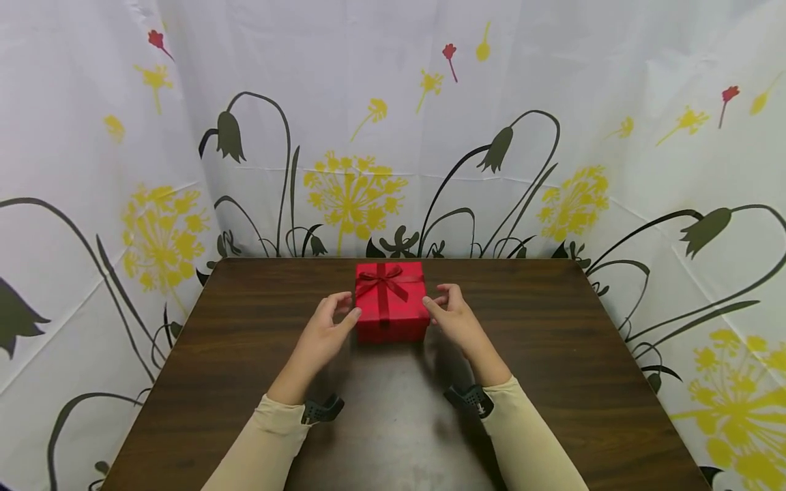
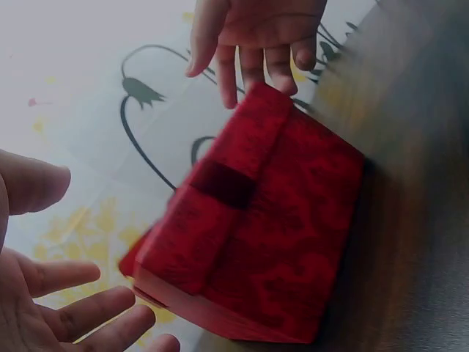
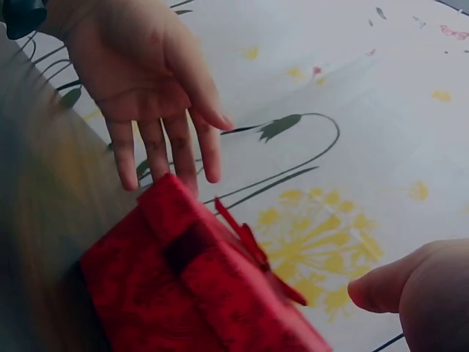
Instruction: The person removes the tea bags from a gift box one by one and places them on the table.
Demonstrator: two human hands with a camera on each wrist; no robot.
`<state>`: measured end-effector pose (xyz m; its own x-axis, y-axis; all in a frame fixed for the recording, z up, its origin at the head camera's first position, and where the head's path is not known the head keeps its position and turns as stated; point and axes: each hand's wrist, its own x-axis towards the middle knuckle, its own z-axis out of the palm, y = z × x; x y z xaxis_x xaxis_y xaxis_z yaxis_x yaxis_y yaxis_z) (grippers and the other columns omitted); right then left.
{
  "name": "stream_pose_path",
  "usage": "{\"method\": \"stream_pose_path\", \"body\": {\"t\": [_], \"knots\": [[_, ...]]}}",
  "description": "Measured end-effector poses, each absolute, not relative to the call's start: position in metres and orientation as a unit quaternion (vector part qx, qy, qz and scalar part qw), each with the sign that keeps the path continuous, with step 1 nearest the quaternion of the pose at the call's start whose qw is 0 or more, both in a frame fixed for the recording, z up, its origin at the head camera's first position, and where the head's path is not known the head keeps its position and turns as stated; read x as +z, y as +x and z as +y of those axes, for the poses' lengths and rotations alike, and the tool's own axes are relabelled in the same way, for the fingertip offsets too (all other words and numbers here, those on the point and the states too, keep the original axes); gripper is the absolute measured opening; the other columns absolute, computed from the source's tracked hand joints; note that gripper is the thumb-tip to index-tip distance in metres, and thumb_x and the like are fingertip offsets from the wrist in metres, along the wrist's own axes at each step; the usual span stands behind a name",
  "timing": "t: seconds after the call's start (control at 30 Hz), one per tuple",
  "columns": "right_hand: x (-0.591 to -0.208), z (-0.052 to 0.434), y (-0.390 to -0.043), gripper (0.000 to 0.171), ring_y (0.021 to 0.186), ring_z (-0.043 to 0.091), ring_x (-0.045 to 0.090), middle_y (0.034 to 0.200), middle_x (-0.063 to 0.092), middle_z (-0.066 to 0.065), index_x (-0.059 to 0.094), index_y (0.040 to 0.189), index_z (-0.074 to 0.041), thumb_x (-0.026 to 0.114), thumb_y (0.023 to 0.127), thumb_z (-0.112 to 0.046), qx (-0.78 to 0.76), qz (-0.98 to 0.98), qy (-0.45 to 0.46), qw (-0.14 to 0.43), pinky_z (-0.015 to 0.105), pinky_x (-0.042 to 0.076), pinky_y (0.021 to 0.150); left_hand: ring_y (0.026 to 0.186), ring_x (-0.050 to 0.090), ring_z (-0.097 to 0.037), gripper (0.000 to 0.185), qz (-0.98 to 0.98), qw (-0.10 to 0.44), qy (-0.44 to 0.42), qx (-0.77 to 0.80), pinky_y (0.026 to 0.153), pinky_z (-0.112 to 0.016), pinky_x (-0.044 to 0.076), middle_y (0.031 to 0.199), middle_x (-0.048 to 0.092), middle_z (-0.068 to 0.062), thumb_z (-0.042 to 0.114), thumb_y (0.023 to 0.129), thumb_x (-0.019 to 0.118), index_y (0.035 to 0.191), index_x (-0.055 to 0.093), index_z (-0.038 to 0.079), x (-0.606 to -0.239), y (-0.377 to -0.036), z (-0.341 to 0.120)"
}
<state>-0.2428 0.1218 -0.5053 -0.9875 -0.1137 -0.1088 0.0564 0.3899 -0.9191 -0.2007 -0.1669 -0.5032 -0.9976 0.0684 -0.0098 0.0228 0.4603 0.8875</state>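
Observation:
A red gift box (image 1: 393, 331) with a patterned surface and a dark red ribbon bow (image 1: 383, 279) on its lid stands near the table's far edge. My left hand (image 1: 325, 327) is at the box's left side, its fingers spread and relaxed. On the other side, my right hand (image 1: 457, 320) has its thumb close to the lid's right edge and its fingers loosely bent. In the left wrist view the box (image 2: 293, 220) lies between both hands, with a gap beside the left fingers (image 2: 95, 312). The right wrist view shows the box's ribboned front (image 3: 168, 279).
The brown wooden table (image 1: 258, 300) carries the box. Behind it and at both sides hangs a white curtain (image 1: 368, 68) printed with yellow and green flowers. Dark bands (image 1: 324, 409) sit on both wrists, over light sleeves (image 1: 264, 436).

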Motion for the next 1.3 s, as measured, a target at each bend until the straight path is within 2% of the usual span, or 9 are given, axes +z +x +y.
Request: {"method": "stream_pose_path", "body": {"t": [0.17,0.37,0.53,0.7,0.93,1.07,1.2,1.3], "knots": [[-0.515,0.119,-0.245,0.060,0.096,0.038,0.071,0.129,0.066,0.017,0.044,0.154,-0.008,0.065,0.109,-0.041,-0.542,0.836,0.001,0.082,0.034,0.057,0.069,0.143,0.058,-0.040,0.059,0.841,0.030,0.008,0.540,0.117,-0.060,0.050,0.158,0.055,-0.021,0.036,0.111,0.064,0.159,0.048,0.006,-0.518,-0.204,-0.164],[-0.522,0.120,-0.243,0.049,0.088,0.037,0.071,0.119,0.069,0.016,0.053,0.145,-0.008,0.066,0.109,-0.038,-0.544,0.836,0.006,0.075,0.031,0.055,0.064,0.128,0.067,-0.036,0.056,0.834,0.046,-0.008,0.550,0.097,-0.040,0.061,0.148,0.063,-0.023,0.032,0.110,0.065,0.156,0.053,0.002,-0.533,-0.205,-0.159],[-0.527,0.118,-0.242,0.046,0.086,0.038,0.072,0.111,0.070,0.012,0.058,0.141,-0.011,0.068,0.107,-0.040,-0.525,0.846,0.001,0.096,0.032,0.057,0.064,0.120,0.069,-0.033,0.057,0.838,0.045,-0.018,0.543,0.090,-0.035,0.061,0.144,0.063,-0.023,0.035,0.110,0.066,0.154,0.056,-0.001,-0.538,-0.205,-0.160],[-0.528,0.116,-0.245,0.050,0.082,0.035,0.072,0.105,0.069,0.009,0.059,0.142,-0.011,0.068,0.106,-0.045,-0.515,0.851,-0.002,0.100,0.030,0.055,0.062,0.109,0.070,-0.032,0.056,0.835,0.042,-0.022,0.549,0.084,-0.029,0.057,0.140,0.062,-0.022,0.035,0.110,0.066,0.151,0.059,-0.002,-0.541,-0.207,-0.162],[-0.526,0.119,-0.248,0.054,0.080,0.031,0.071,0.100,0.064,0.009,0.059,0.144,-0.011,0.069,0.106,-0.047,-0.497,0.861,0.003,0.106,0.031,0.055,0.063,0.104,0.070,-0.027,0.055,0.830,0.030,-0.019,0.556,0.077,-0.023,0.056,0.133,0.061,-0.021,0.034,0.111,0.066,0.151,0.059,-0.004,-0.545,-0.210,-0.157],[-0.527,0.119,-0.248,0.055,0.078,0.030,0.071,0.098,0.064,0.009,0.059,0.145,-0.008,0.069,0.106,-0.046,-0.499,0.860,0.002,0.108,0.030,0.055,0.063,0.107,0.068,-0.026,0.054,0.819,0.022,-0.023,0.572,0.078,-0.024,0.057,0.134,0.060,-0.021,0.032,0.111,0.065,0.151,0.058,-0.003,-0.548,-0.209,-0.154],[-0.527,0.122,-0.249,0.056,0.074,0.024,0.069,0.097,0.067,0.009,0.062,0.142,-0.006,0.066,0.107,-0.049,-0.477,0.872,-0.003,0.108,0.030,0.053,0.064,0.116,0.067,-0.029,0.057,0.799,0.037,-0.029,0.599,0.086,-0.034,0.062,0.141,0.057,-0.020,0.035,0.111,0.065,0.156,0.056,0.001,-0.549,-0.207,-0.152],[-0.525,0.124,-0.250,0.053,0.074,0.022,0.068,0.098,0.070,0.011,0.066,0.138,-0.008,0.065,0.107,-0.051,-0.460,0.881,-0.005,0.108,0.031,0.052,0.066,0.110,0.069,-0.033,0.059,0.790,0.045,-0.049,0.610,0.089,-0.040,0.061,0.146,0.058,-0.017,0.042,0.109,0.067,0.156,0.058,0.008,-0.548,-0.206,-0.151]]}}
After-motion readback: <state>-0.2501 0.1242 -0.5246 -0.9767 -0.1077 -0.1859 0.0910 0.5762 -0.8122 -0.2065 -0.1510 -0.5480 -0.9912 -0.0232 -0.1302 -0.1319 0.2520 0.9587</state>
